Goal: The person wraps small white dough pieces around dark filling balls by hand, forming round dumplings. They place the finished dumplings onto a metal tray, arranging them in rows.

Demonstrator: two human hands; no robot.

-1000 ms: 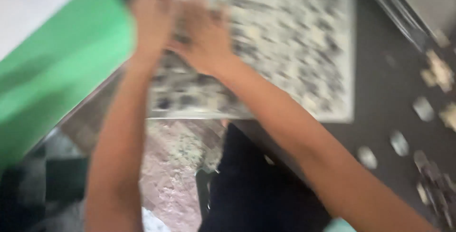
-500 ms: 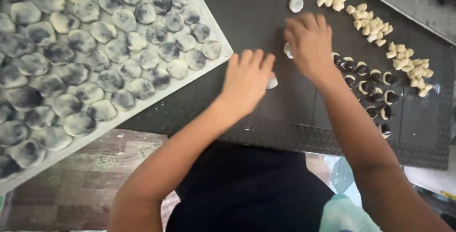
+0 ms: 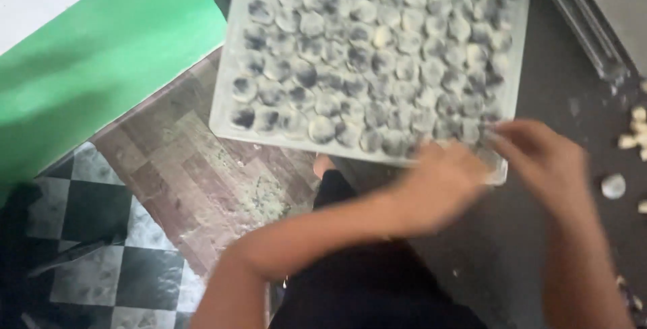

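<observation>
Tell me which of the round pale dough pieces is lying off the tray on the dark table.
The lone round piece at the far right, beyond the right hand; all the others sit in rows on the tray.

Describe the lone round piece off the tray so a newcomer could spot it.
Start at the big pale rectangular tray of grey-white round dough pieces on the dark worktop. Go past its right near corner, beyond the person's right hand. The single pale round dough piece lies alone on the bare dark surface, unlike the packed rows on the tray.
</observation>
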